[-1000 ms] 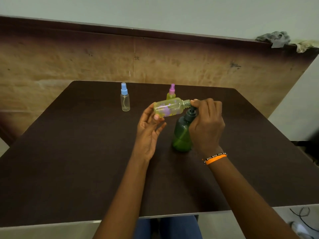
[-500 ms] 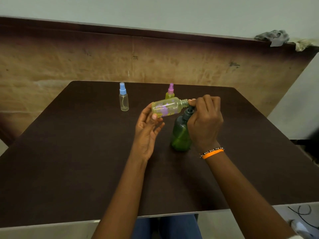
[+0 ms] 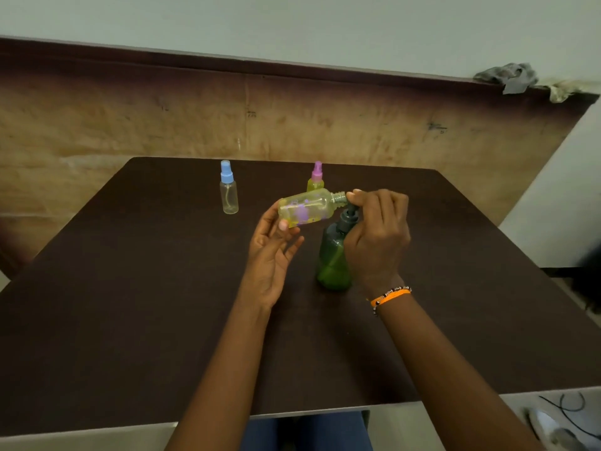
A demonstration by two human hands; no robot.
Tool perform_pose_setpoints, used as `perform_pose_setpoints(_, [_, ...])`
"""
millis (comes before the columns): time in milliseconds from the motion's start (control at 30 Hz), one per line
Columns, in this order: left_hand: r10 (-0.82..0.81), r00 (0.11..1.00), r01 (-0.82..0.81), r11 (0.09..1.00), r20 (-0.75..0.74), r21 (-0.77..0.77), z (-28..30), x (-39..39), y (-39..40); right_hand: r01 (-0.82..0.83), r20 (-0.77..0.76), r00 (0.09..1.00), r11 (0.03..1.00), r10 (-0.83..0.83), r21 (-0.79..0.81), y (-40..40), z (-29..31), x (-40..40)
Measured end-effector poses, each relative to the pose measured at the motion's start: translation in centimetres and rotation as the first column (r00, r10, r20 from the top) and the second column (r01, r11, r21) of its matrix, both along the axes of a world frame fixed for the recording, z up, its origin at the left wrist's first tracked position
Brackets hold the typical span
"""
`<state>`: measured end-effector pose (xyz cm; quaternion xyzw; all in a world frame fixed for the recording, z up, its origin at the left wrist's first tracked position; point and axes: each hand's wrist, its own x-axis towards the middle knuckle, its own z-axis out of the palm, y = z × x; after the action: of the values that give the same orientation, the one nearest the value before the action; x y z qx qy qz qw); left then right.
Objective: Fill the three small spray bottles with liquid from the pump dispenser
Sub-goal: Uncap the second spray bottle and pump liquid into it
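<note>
At frame centre, our left hand (image 3: pixel 271 255) pinches the uncapped bottle (image 3: pixel 307 208) sideways; our right hand (image 3: pixel 377 236), fingers curled, presses the green dispenser (image 3: pixel 333 262) pump.

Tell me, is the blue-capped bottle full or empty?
Empty, it seems: the blue-capped bottle looks clear throughout, with only its thin tube showing inside.

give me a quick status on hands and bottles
Left hand holds uncapped bottle sideways at pump dispenser. Right hand on pump. Nothing in the way.
</note>
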<state>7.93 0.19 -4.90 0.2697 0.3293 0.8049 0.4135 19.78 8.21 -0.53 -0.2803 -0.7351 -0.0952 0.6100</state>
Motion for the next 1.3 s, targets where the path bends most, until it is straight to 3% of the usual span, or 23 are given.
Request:
perform_pose_setpoints(200, [0.0,0.999,0.0,1.0,-0.036,-0.009,0.0,0.0,0.0,0.056,0.182,0.982,0.998,-0.052,-0.017,-0.7,2.5,0.8])
perform_pose_setpoints(433, [-0.005,1.0,0.005,1.0,-0.024,-0.005,-0.1,-0.2,0.0,0.061,0.068,0.996,0.998,-0.059,-0.034,-0.6,-0.4,0.2])
perform_pose_setpoints(633, [0.0,0.999,-0.001,1.0,-0.052,-0.02,-0.1,0.1,-0.2,0.056,0.223,0.974,0.998,-0.049,-0.025,-1.0,2.7,1.1])
perform_pose_setpoints(900, [0.008,1.0,-0.008,1.0,-0.012,-0.007,-0.1,-0.2,0.1,0.08,0.178,0.981,0.996,-0.074,-0.025,-1.3,0.4,0.9])
perform_pose_setpoints(1100, [0.013,0.999,-0.013,1.0,-0.049,-0.012,-0.2,-0.2,-0.1,0.064,0.328,0.944,0.991,-0.021,-0.121,-1.9,3.7,1.2])
perform_pose_setpoints(1300, [0.018,1.0,-0.018,1.0,-0.024,0.005,-0.4,-0.3,0.1,0.001,0.186,0.982,0.996,0.014,-0.085,-1.9,0.4,0.5])
